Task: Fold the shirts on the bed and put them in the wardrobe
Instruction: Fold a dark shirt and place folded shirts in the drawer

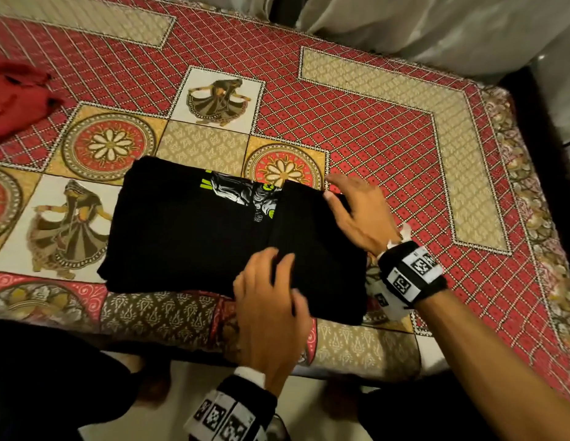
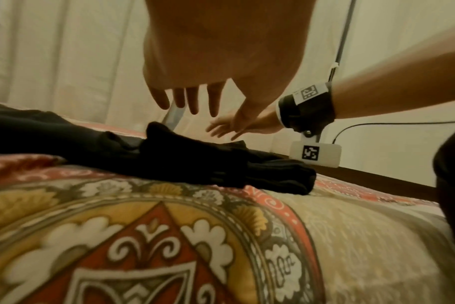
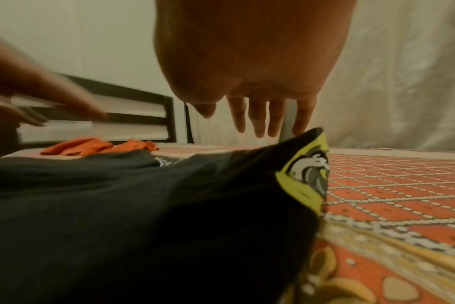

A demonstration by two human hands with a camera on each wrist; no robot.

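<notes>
while the black shirt (image 1: pixel 194 230) lies partly folded near the front edge of the bed (image 1: pixel 388 148), both hands are over its right-hand part. the left hand (image 1: pixel 271 310) is at the near edge of the shirt, fingers straight and slightly spread; from the head view its fingertips seem to rest on the folded flap, but the left wrist view shows the fingers (image 2: pixel 192 100) hanging just above the cloth, so i cannot tell if they touch. the right hand (image 1: pixel 357 214) is at the far right corner of the shirt, palm down, fingers stretched out and a little apart, clamped on nothing. in the right wrist view its fingertips (image 3: pixel 257 121) hover just above a raised corner of the shirt where a yellow and grey print shows. the same print peeks out along the fold line on top of the shirt. a red garment (image 1: pixel 16 97) lies crumpled well apart at the far left of the bed. a pale curtain (image 1: pixel 436 23) hangs behind the bed.
</notes>
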